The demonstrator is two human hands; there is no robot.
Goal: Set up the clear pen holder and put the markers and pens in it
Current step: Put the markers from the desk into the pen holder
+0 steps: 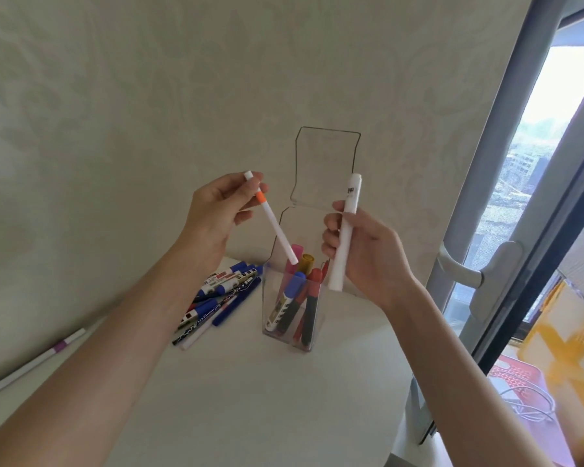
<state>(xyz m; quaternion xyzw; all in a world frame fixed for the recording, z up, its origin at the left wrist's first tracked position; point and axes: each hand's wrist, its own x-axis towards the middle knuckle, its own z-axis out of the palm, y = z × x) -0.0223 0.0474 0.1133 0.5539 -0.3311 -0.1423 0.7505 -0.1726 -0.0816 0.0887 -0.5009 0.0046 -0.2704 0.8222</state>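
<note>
The clear pen holder [273, 332] stands upright on the white table, its tall clear back panel rising against the wall. Several markers [295, 299] with blue, red, pink and yellow caps stand inside it. My left hand [213, 214] pinches a thin white pen with an orange band [273, 220], tilted so its lower tip hangs just above the holder's opening. My right hand [361, 254], to the right of the holder, grips a thicker white marker [346, 230] held nearly upright. A pile of blue and patterned pens [216, 298] lies on the table left of the holder.
A long white pen with a purple band [38, 360] lies alone at the table's left edge. The wall is right behind the holder. A window frame with a handle [479, 267] is at the right, with a red crate [520, 389] below the table edge.
</note>
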